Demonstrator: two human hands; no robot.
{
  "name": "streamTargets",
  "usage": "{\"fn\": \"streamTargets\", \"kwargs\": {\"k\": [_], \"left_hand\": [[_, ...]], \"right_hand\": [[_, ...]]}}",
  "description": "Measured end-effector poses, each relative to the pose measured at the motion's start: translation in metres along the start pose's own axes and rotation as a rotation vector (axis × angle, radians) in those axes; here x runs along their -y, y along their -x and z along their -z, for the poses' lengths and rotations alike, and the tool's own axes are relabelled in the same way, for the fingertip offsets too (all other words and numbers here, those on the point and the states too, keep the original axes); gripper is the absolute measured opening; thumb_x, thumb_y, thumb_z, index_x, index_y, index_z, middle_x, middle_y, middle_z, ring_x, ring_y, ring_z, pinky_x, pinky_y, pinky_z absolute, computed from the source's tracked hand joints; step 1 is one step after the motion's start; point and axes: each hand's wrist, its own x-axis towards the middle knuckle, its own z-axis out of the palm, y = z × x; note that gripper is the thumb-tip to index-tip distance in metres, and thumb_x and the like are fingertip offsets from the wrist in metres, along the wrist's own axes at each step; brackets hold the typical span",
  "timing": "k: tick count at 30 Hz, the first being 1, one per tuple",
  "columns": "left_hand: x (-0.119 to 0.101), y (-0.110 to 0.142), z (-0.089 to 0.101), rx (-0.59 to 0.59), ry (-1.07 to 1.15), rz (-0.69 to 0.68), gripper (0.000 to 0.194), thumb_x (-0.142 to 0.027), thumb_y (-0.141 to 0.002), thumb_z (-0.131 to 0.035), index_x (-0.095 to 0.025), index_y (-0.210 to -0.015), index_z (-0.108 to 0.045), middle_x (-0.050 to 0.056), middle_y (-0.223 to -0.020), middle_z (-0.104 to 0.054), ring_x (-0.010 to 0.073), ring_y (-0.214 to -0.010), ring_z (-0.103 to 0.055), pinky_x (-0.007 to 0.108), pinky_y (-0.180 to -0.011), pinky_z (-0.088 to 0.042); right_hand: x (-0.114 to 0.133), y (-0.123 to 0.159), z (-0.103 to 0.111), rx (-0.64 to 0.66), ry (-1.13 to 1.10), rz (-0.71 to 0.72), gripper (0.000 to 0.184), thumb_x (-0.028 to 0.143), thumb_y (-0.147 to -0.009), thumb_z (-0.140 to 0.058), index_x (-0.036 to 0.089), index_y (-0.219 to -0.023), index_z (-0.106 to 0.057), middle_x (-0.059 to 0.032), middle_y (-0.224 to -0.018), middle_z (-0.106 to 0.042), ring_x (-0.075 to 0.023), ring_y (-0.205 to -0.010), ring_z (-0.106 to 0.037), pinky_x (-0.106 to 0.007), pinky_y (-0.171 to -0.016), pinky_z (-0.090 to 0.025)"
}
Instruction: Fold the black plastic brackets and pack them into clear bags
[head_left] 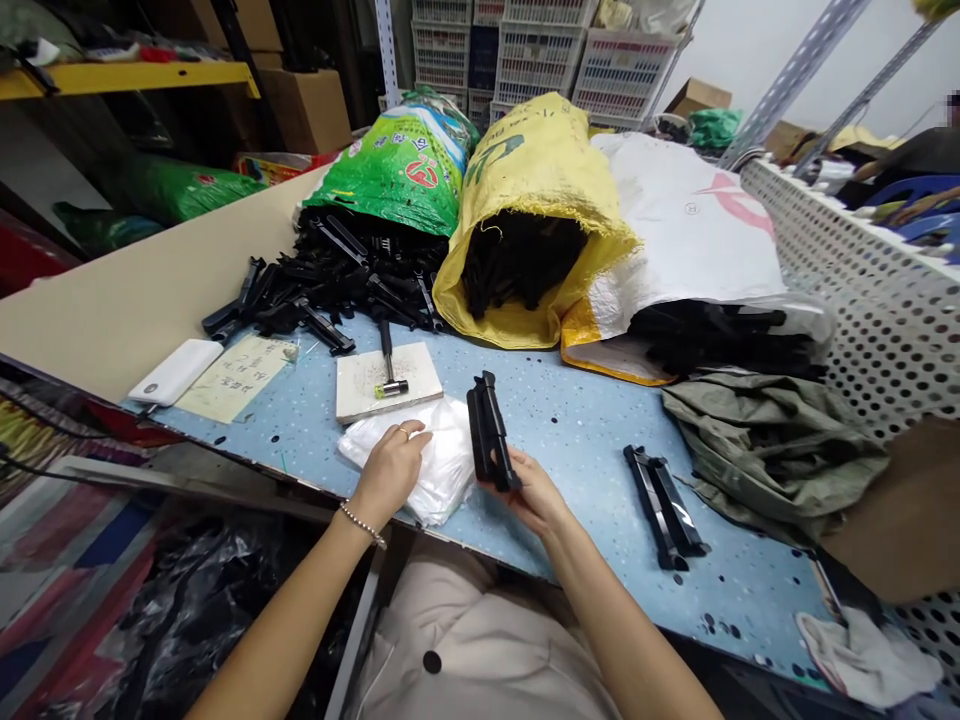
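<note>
My right hand point(531, 495) is closed around the lower end of a black plastic part point(489, 430), long and rail-like, held up above the table's front edge. My left hand point(394, 465) rests at a stack of thin white plastic bags point(442, 470), fingers bent and pressed together on the top bag. Its fingertips are partly hidden. Behind the stack lies a pale board point(352, 385) with a small hammer point(388, 365) on it. To the right, a pair of similar black parts point(664, 510) lies on the blue tabletop point(570, 440).
A heap of black parts point(352, 270) spills from a green sack point(405, 170). A yellow sack point(540, 160) and a white sack point(675, 220) hold more. A white power bank point(176, 372), a note point(240, 380), an olive cloth point(772, 440) and a glove point(870, 655) lie around.
</note>
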Motion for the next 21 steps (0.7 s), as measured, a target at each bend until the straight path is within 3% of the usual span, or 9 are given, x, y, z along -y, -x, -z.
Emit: {"fn": "streamTargets", "kwargs": {"k": [4,8,10,12,15,17,20,21], "left_hand": [[0.0,-0.003,-0.002,0.042,0.09,0.092,0.049,-0.006,-0.078,-0.043,-0.017,-0.123,-0.059,0.012,-0.128,-0.056,0.0182,-0.094,-0.064,0.035,-0.09,-0.053],[-0.018,0.007,0.003,0.048,0.156,-0.007,0.054,-0.006,-0.083,-0.04,-0.021,-0.133,-0.052,0.01,-0.136,-0.051,0.0202,-0.12,-0.054,0.037,-0.102,-0.046],[-0.035,0.02,0.001,0.124,0.179,-0.134,0.057,-0.005,-0.085,-0.039,-0.023,-0.138,-0.045,0.009,-0.138,-0.05,0.0196,-0.128,-0.047,0.039,-0.108,-0.041],[-0.054,0.034,-0.003,0.228,0.212,-0.248,0.062,-0.003,-0.085,-0.037,-0.024,-0.143,-0.038,0.008,-0.141,-0.047,0.0183,-0.13,-0.045,0.038,-0.11,-0.039],[-0.077,0.052,-0.006,0.3,0.202,-0.29,0.069,0.001,-0.08,-0.037,-0.023,-0.145,-0.034,0.008,-0.143,-0.045,0.0187,-0.13,-0.045,0.038,-0.109,-0.041],[-0.084,0.064,0.004,0.295,0.153,-0.251,0.068,0.0,-0.077,-0.04,-0.023,-0.141,-0.04,0.008,-0.139,-0.049,0.02,-0.127,-0.049,0.037,-0.107,-0.043],[-0.075,0.09,0.037,0.335,0.037,-0.136,0.058,-0.006,-0.077,-0.045,-0.026,-0.13,-0.054,0.005,-0.131,-0.058,0.02,-0.119,-0.056,0.032,-0.104,-0.046],[-0.064,0.102,0.049,0.374,-0.015,-0.071,0.055,-0.008,-0.076,-0.046,-0.028,-0.126,-0.058,0.004,-0.129,-0.059,0.0202,-0.117,-0.058,0.03,-0.103,-0.046]], "right_hand": [[-0.009,0.024,0.01,0.127,0.046,-0.201,0.023,0.027,-0.066,-0.08,0.015,-0.07,-0.062,-0.0008,-0.067,-0.066,-0.0109,-0.056,-0.062,-0.019,-0.05,-0.051],[-0.022,0.028,0.014,0.092,0.011,-0.329,0.026,0.031,-0.069,-0.076,0.012,-0.081,-0.063,-0.0058,-0.074,-0.067,-0.0094,-0.057,-0.062,-0.015,-0.049,-0.049],[-0.025,0.022,0.01,0.047,0.086,-0.255,0.029,0.035,-0.072,-0.073,0.01,-0.085,-0.064,-0.006,-0.074,-0.066,-0.0089,-0.058,-0.06,-0.016,-0.05,-0.048],[-0.027,0.017,0.003,-0.016,0.206,-0.094,0.025,0.033,-0.073,-0.07,0.012,-0.085,-0.064,-0.0031,-0.073,-0.065,-0.0103,-0.061,-0.059,-0.019,-0.055,-0.05],[-0.028,0.023,-0.011,-0.082,0.492,0.196,0.015,0.025,-0.074,-0.067,0.016,-0.085,-0.065,0.0005,-0.076,-0.065,-0.0135,-0.072,-0.059,-0.025,-0.068,-0.05],[-0.027,0.037,-0.021,0.002,0.684,0.297,0.018,0.023,-0.077,-0.062,0.018,-0.094,-0.067,-0.0006,-0.086,-0.068,-0.0159,-0.082,-0.061,-0.029,-0.078,-0.049],[-0.016,0.064,-0.026,0.283,0.795,0.215,0.033,0.029,-0.082,-0.061,0.021,-0.113,-0.064,-0.0042,-0.105,-0.069,-0.0193,-0.096,-0.062,-0.033,-0.086,-0.048],[-0.009,0.071,-0.022,0.316,0.833,0.197,0.035,0.032,-0.082,-0.061,0.022,-0.116,-0.064,-0.0052,-0.11,-0.068,-0.0202,-0.099,-0.062,-0.034,-0.087,-0.049]]}}
